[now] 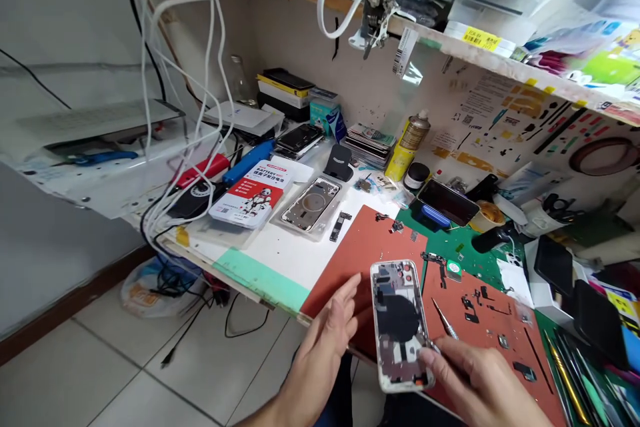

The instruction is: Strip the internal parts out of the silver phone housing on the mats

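Note:
An opened white phone housing [400,320] with a dark round patch inside is tilted over the front edge of the brown-red mat [340,273]. My right hand [470,373] grips its lower right edge between thumb and fingers. To the left of the housing is my left hand [330,327], fingers stretched out, with a gap between it and the housing. Metal tweezers [445,319] point up from beside my right fingers; whether these fingers also hold them is unclear. Small phone parts [470,307] lie on the mat to the right.
A second phone housing [311,203] lies in a clear tray beside a red and white battery box [255,192]. A yellow spray can [407,147] and a dark phone [447,202] stand further back. Tools [570,373] lie at right. White cables hang at left; a shelf [435,40] overhangs the bench.

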A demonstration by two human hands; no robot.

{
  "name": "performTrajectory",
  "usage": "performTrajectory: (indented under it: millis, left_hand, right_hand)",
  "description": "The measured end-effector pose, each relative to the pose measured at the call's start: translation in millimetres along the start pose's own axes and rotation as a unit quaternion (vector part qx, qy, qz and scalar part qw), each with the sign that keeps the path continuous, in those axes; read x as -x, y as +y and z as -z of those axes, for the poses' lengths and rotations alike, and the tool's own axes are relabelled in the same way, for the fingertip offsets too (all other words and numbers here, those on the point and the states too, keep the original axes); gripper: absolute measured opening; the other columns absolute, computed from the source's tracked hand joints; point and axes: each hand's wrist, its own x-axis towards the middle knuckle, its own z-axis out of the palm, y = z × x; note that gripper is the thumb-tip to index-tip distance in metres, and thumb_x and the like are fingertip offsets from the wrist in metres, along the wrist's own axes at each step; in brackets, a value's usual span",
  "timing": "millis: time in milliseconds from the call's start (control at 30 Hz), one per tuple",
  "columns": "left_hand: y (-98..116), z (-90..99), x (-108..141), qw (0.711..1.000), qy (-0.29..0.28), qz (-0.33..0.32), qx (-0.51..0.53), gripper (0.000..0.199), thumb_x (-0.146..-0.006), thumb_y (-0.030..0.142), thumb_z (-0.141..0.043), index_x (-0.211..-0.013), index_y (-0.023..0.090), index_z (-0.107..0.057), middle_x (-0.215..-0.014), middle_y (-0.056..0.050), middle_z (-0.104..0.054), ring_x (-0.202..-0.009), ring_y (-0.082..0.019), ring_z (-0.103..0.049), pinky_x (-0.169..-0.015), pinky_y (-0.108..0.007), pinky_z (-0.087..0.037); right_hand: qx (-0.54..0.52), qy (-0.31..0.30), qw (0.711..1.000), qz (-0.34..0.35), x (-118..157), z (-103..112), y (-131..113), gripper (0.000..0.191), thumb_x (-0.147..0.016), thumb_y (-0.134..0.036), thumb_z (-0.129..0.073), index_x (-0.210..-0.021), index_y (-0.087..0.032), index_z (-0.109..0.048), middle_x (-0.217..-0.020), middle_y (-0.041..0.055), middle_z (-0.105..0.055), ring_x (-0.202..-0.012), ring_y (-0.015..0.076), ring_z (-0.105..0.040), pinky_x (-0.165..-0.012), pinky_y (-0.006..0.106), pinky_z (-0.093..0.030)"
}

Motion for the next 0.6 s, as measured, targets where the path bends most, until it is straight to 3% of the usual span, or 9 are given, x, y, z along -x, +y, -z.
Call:
performTrajectory:
  millis: [100,200,300,433,600]
  left_hand:
    - [10,-19.5,-19,0.993,0.084,0.023,0.084,0.067,-0.105,0.064,-0.043,-0.155,0.021,-0.053,-0.173,-0.017,-0.039,-0.160,-0.032,-0.037,-0.132,-0.052,-0.031]
    - [32,-36.1,-61,0.991,0.080,0.035,0.105,0.070,-0.105,0.062,-0.041,-0.154,0.014,-0.053,-0.168,-0.023,-0.045,-0.154,-0.031,-0.048,-0.127,-0.044,-0.040]
    - [53,-50.8,-103,0.991,0.061,0.048,0.111,0.074,-0.105,0.062,-0.039,-0.156,0.009,-0.050,-0.166,-0.027,-0.047,-0.151,-0.031,-0.052,-0.125,-0.043,-0.043]
    - [74,-64.7,-134,0.992,0.033,0.058,0.105,0.079,-0.105,0.066,-0.035,-0.151,0.005,-0.054,-0.164,-0.030,-0.047,-0.154,-0.033,-0.047,-0.128,-0.047,-0.036]
    - [75,-85.0,-143,0.993,0.033,0.042,0.101,0.071,-0.103,0.070,-0.043,-0.147,0.018,-0.059,-0.172,-0.015,-0.042,-0.162,-0.027,-0.032,-0.131,-0.038,-0.027]
  right_hand:
    - [0.110,0.038,0.993,-0.004,-25,29,-5,0.052,-0.111,-0.042,-0.039,-0.073,-0.022,-0.068,-0.062,0.0032,-0.069,-0.052,0.0170,-0.062,-0.051,0.026,-0.042]
    - [0.306,0.087,0.946,-0.059,-61,63,-10,0.043,-0.108,-0.029,-0.047,-0.066,-0.022,-0.060,-0.058,0.0030,-0.065,-0.054,0.0180,-0.061,-0.053,0.028,-0.032]
    - [0.363,0.129,0.920,-0.077,-93,83,-17,0.040,-0.108,-0.025,-0.046,-0.072,-0.020,-0.065,-0.067,0.0109,-0.070,-0.062,0.0230,-0.066,-0.057,0.032,-0.028]
    - [0.375,0.154,0.911,-0.080,-112,82,-26,0.039,-0.108,-0.029,-0.047,-0.080,-0.017,-0.072,-0.076,0.0158,-0.075,-0.068,0.0248,-0.070,-0.060,0.032,-0.029]
    - [0.380,0.191,0.899,-0.104,-90,72,-17,0.036,-0.108,-0.023,-0.043,-0.085,-0.018,-0.070,-0.072,0.0120,-0.074,-0.061,0.0227,-0.067,-0.057,0.032,-0.023]
